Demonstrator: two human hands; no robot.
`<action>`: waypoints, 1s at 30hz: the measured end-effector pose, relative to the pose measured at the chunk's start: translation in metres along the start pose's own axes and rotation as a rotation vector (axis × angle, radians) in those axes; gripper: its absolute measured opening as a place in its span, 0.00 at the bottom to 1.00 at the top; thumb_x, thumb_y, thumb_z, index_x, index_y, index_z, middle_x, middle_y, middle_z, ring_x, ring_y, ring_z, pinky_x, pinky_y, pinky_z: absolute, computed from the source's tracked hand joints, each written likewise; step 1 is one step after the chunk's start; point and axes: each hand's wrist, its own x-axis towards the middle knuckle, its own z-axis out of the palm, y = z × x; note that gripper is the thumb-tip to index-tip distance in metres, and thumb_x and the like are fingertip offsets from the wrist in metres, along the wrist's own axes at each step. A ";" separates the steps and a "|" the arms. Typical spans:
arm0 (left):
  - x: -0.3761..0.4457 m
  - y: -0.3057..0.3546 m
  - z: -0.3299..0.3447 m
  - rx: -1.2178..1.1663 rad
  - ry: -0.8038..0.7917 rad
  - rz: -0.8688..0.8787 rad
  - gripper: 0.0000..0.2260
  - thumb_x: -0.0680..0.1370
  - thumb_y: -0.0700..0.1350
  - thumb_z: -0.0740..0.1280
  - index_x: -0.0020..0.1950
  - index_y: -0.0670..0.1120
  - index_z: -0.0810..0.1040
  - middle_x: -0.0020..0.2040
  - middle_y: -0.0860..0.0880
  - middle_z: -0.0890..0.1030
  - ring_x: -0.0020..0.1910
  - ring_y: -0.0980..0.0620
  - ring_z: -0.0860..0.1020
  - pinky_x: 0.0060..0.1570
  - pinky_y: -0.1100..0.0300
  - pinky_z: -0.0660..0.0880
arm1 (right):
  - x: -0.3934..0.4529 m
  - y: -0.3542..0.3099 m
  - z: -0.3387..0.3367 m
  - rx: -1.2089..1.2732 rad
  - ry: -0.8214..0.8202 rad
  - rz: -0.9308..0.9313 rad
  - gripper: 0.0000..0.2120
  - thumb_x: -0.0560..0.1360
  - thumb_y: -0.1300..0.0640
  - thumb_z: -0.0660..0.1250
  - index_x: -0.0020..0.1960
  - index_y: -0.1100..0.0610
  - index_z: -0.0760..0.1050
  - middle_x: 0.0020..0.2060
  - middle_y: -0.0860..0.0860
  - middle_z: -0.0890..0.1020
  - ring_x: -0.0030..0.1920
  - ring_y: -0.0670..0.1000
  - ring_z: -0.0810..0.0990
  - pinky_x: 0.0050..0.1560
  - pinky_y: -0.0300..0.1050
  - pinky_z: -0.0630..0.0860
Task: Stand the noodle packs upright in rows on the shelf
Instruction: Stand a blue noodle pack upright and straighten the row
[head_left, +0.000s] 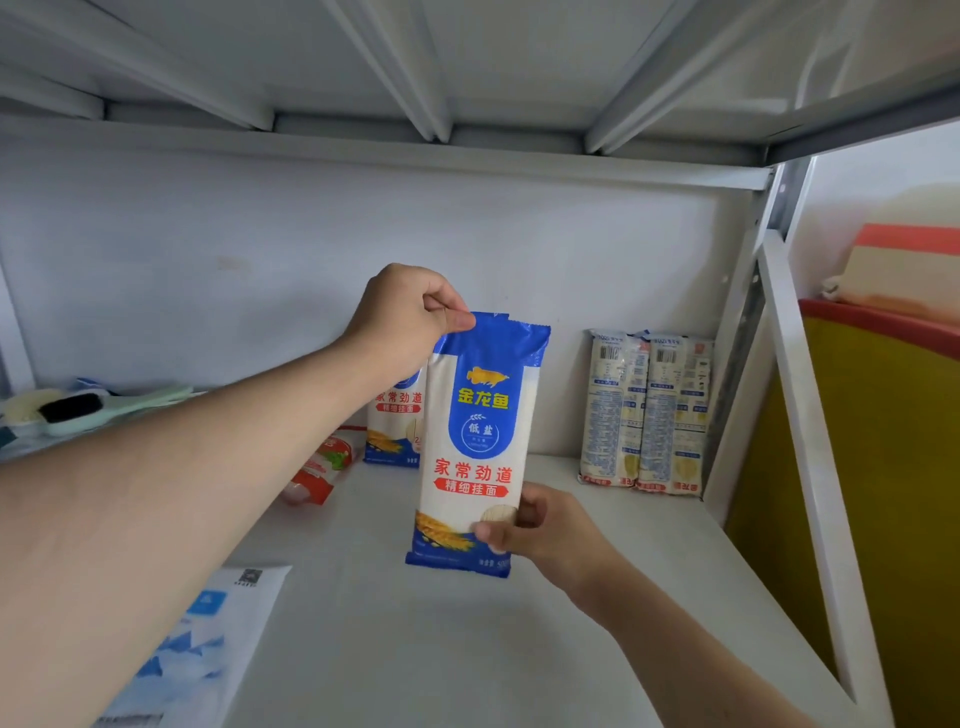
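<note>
While my left hand (410, 312) pinches the top seal of the noodle pack (475, 447) and my right hand (535, 525) grips its lower edge, it hangs upright above the shelf (597, 597); I should set it flush beside the 2 standing packs (647, 413) at the back right.

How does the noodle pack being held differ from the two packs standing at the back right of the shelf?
The held pack is gripped by the left hand at its top and the right hand near its bottom; the two back-right packs stand untouched against the wall. The held pack shows its blue-and-white front with a fish logo; the back-right packs show printed backs with barcodes. All three are upright.
</note>
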 end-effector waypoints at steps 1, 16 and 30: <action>0.000 0.002 -0.001 -0.006 -0.004 0.000 0.01 0.74 0.39 0.75 0.44 0.44 0.84 0.36 0.53 0.82 0.38 0.57 0.80 0.42 0.61 0.75 | 0.001 0.001 0.000 0.005 0.016 -0.005 0.15 0.72 0.61 0.78 0.57 0.54 0.83 0.50 0.47 0.90 0.49 0.44 0.88 0.46 0.38 0.83; -0.081 -0.072 0.030 -0.301 -0.270 -0.377 0.24 0.65 0.48 0.82 0.59 0.51 0.80 0.53 0.54 0.86 0.53 0.55 0.84 0.53 0.56 0.80 | 0.014 -0.014 -0.016 0.064 0.088 -0.041 0.10 0.74 0.62 0.76 0.53 0.54 0.84 0.49 0.50 0.90 0.51 0.49 0.88 0.50 0.42 0.85; -0.091 -0.091 0.072 -0.277 -0.266 -0.402 0.16 0.70 0.35 0.78 0.53 0.49 0.81 0.51 0.50 0.86 0.50 0.52 0.85 0.51 0.55 0.82 | 0.028 -0.029 -0.030 0.097 0.227 -0.097 0.17 0.75 0.57 0.76 0.62 0.57 0.79 0.54 0.50 0.89 0.54 0.51 0.88 0.54 0.54 0.85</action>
